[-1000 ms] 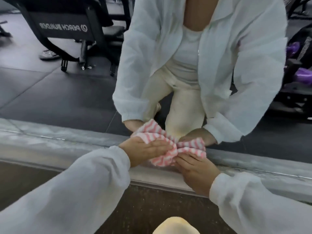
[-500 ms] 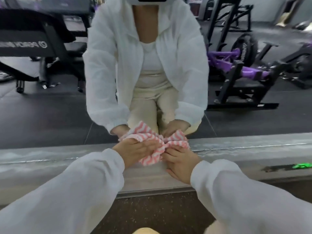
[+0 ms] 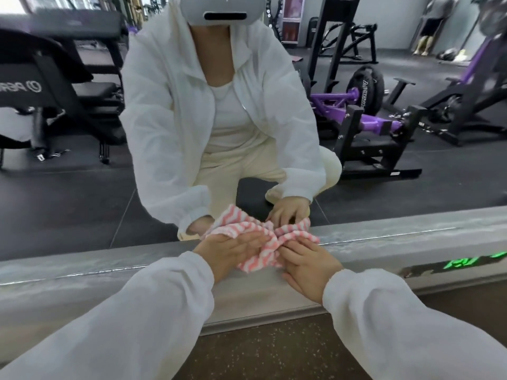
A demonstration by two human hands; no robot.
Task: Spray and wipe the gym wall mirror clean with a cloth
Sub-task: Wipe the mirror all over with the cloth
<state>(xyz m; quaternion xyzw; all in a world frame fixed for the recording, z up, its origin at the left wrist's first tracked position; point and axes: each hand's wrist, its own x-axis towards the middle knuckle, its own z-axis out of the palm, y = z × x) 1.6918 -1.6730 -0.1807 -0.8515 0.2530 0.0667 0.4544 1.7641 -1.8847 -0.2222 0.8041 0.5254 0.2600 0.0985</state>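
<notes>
A pink-and-white striped cloth [image 3: 267, 249] is bunched against the bottom edge of the wall mirror [image 3: 82, 204], on its grey metal base trim [image 3: 384, 248]. My left hand [image 3: 229, 252] lies over the cloth's left part with fingers straight, pressing it. My right hand [image 3: 307, 266] holds the cloth's right part, its fingers bent onto the fabric. The mirror reflects me crouching in a white jacket, with both hands and the cloth doubled. No spray bottle is in view.
The dark speckled gym floor [image 3: 260, 349] lies below the trim. Reflected in the mirror are a black bench [image 3: 55, 91] at left and a purple-and-black weight machine [image 3: 370, 124] at right. A green light reflection [image 3: 466, 261] glows on the trim at right.
The view has tilted upward, showing more of the mirror and the reflected gym. Both hands stay on the cloth at the mirror's bottom edge, with little shift.
</notes>
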